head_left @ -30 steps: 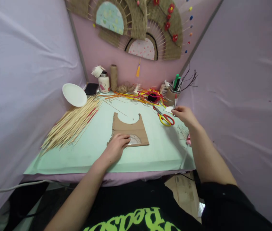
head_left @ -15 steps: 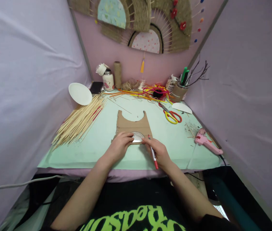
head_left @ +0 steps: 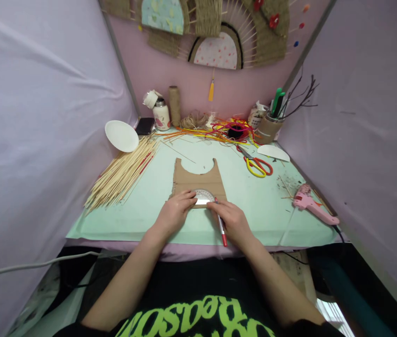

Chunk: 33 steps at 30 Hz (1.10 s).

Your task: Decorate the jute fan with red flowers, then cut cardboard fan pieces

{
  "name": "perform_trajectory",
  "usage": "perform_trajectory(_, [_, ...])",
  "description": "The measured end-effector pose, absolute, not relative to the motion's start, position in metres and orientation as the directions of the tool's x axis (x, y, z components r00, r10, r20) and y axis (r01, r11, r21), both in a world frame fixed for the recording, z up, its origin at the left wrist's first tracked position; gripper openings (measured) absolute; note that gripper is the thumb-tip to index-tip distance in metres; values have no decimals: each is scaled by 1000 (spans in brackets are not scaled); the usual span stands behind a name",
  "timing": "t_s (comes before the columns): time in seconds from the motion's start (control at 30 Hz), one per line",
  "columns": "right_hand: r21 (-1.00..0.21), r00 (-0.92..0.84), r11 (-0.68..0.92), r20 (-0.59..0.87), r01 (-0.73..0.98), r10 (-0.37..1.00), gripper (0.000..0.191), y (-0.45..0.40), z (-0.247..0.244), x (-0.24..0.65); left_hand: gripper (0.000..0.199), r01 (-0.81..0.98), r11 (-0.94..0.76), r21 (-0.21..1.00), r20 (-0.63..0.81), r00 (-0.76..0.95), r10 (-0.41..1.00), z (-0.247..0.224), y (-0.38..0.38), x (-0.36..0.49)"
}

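A clear half-round protractor [head_left: 203,197] lies on a piece of brown cardboard [head_left: 198,180] that has a curved notch in its far edge. My left hand [head_left: 176,210] presses on the cardboard, its fingertips on the protractor's left end. At the protractor's right end is my right hand [head_left: 232,222], fingers closed around a red and silver pen [head_left: 221,224]. The pen's red end points toward me, and its other end rests near the right edge of the protractor.
Thin wooden sticks [head_left: 124,173] and a white oval plate [head_left: 121,136] lie left. Scissors [head_left: 256,166], a white half disc [head_left: 273,152] and a pink glue gun [head_left: 312,206] are right. Behind stand a bottle [head_left: 161,117], twine roll [head_left: 174,106] and pen holder [head_left: 268,128].
The whole view has shifted slightly. The pen in my right hand is tilted a little more upright. Both hands remain at the protractor.
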State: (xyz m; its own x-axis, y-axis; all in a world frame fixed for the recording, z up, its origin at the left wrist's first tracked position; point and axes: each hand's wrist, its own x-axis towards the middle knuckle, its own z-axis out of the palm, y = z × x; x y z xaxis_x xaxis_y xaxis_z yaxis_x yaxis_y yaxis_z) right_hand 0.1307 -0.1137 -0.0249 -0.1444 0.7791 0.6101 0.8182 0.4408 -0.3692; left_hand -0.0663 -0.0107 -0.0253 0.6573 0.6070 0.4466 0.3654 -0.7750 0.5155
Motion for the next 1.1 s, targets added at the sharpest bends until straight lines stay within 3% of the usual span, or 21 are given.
perform_trajectory(0.33, [-447,-114,447,597,775,794,40,-114,-25,131,29,394,-761,516,419,659,625,-27,-10,-66])
perform_trajectory(0.53, [-670,124,365,564,647,816,29,-115,-12,115,27,375,-778,504,446,658,607,-27,-10,-66])
perform_trajectory(0.7, [-845,359,161,379,510,853,13,-107,-11,96,27,384,-772,507,433,661,613,-26,-10,-66])
perform_trajectory(1.1, [-858,422,80,328,507,845,16,-106,-16,95,27,387,-757,526,415,661,625,-24,-11,-64])
